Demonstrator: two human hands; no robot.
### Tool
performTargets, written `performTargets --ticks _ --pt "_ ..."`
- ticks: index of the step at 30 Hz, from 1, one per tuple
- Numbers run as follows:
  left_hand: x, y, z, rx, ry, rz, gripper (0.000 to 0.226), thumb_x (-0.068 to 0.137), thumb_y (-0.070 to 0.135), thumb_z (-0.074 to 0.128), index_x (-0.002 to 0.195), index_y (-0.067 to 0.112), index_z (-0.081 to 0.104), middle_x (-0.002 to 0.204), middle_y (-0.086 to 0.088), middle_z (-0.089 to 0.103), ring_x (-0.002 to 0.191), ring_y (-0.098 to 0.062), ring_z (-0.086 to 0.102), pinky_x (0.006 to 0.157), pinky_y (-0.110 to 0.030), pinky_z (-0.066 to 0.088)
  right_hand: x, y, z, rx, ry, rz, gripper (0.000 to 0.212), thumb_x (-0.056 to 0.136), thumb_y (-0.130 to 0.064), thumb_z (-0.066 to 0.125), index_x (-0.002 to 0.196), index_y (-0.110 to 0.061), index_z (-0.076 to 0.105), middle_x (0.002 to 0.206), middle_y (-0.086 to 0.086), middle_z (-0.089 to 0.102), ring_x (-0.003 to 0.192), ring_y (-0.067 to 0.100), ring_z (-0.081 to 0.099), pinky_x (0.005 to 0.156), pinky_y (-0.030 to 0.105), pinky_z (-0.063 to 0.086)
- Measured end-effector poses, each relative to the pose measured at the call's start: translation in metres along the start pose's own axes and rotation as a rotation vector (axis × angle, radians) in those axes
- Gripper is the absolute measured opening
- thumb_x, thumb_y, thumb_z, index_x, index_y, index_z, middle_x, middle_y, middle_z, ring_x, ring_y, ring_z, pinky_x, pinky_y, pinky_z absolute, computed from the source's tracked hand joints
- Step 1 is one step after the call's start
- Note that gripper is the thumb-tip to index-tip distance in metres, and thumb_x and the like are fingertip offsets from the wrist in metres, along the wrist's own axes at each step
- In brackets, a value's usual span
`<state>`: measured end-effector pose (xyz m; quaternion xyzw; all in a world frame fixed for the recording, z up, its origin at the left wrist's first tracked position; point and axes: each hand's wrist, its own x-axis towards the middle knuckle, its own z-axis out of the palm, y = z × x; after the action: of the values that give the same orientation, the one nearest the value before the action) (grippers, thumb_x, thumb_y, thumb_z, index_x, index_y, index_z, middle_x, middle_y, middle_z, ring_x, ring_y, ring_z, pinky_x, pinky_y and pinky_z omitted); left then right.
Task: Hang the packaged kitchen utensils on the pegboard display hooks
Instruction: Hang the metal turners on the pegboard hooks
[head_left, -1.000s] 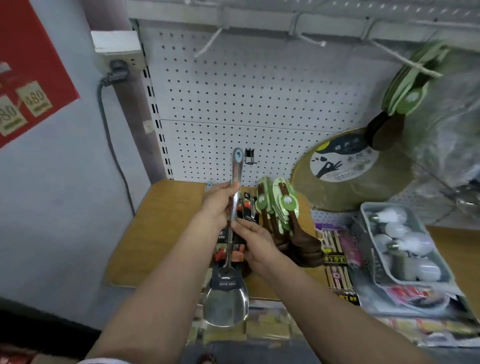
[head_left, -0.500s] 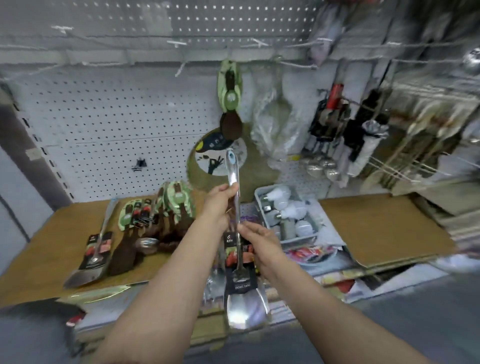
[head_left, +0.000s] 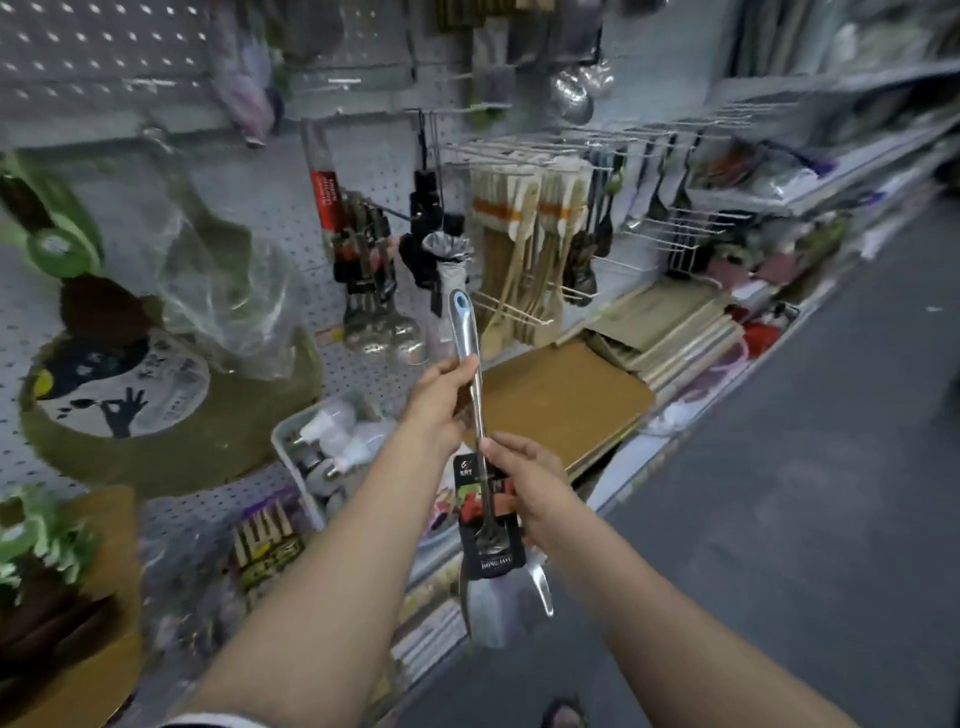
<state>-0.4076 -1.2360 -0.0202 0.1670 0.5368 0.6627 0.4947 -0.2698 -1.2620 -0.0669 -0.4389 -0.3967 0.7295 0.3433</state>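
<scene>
I hold a packaged steel spatula (head_left: 470, 343) upright in front of me, blade down, with a black and red label card (head_left: 485, 512) round its shank. My left hand (head_left: 441, 400) grips the handle near its middle. Lower down, my right hand (head_left: 524, 478) pinches the shank at the card. The handle's blue-ringed hanging hole points up toward the pegboard (head_left: 291, 208). Similar packaged steel utensils (head_left: 371, 280) hang on a hook just behind the handle tip. Wooden spatulas (head_left: 524, 249) hang on wire hooks to the right.
A round board (head_left: 171, 415) leans against the pegboard at the left, with a plastic bag above it. A tray of light bulbs (head_left: 332, 447) sits on the shelf below my left arm. Green-carded brown utensils (head_left: 41, 551) lie at far left. Grey aisle floor (head_left: 779, 519) lies to the right.
My view has swung right along the shelf, from the bare pegboard corner to the section with hanging utensils. Both hands kept their hold on the spatula throughout.
</scene>
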Motion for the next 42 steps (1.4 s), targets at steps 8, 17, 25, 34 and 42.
performTargets --ticks 8,17,25,34,42 --pt "0.1 -0.023 0.162 -0.049 -0.16 -0.046 0.018 0.09 0.016 0.074 0.103 0.017 0.062 0.076 0.001 0.064 0.066 -0.015 0.057 0.062 -0.029 0.044 0.088 -0.098 -0.116 0.006 0.12 -0.05 0.04 0.085 -0.012 0.08 0.12 -0.006 0.061 0.092 0.017 0.072 0.063 0.026 0.071 0.056 0.038 0.059" --pt "0.193 -0.024 0.307 -0.013 -0.213 -0.085 0.014 0.089 0.025 0.076 0.089 0.021 0.063 0.072 0.001 0.061 0.061 -0.013 0.054 0.055 -0.025 0.041 0.187 -0.192 -0.21 0.008 0.204 -0.102 0.036 0.084 -0.011 0.08 0.116 -0.006 0.063 0.085 0.015 0.075 0.064 0.028 0.071 0.064 0.042 0.059" --pt "0.267 -0.014 0.381 0.012 -0.126 -0.02 0.013 0.089 0.017 0.076 0.097 0.013 0.066 0.079 -0.001 0.065 0.068 -0.017 0.058 0.065 -0.031 0.05 0.275 -0.242 -0.255 0.071 0.123 -0.087 0.033 0.088 -0.009 0.077 0.118 -0.006 0.064 0.083 0.017 0.075 0.055 0.027 0.068 0.047 0.033 0.056" --pt "0.335 0.004 0.457 -0.066 0.044 0.081 0.014 0.087 0.02 0.077 0.095 0.018 0.067 0.078 0.001 0.066 0.069 -0.014 0.057 0.06 -0.03 0.045 0.379 -0.316 -0.307 0.027 -0.124 -0.068 0.034 0.087 -0.007 0.075 0.12 -0.005 0.064 0.091 0.018 0.074 0.068 0.03 0.072 0.054 0.037 0.058" --pt "0.36 0.001 0.503 -0.119 0.204 0.129 0.019 0.086 0.022 0.077 0.1 0.016 0.066 0.081 0.0 0.065 0.075 -0.016 0.055 0.064 -0.03 0.045 0.439 -0.352 -0.349 -0.023 -0.338 0.003 0.034 0.085 -0.007 0.077 0.117 -0.009 0.066 0.089 0.015 0.077 0.078 0.032 0.072 0.065 0.042 0.058"
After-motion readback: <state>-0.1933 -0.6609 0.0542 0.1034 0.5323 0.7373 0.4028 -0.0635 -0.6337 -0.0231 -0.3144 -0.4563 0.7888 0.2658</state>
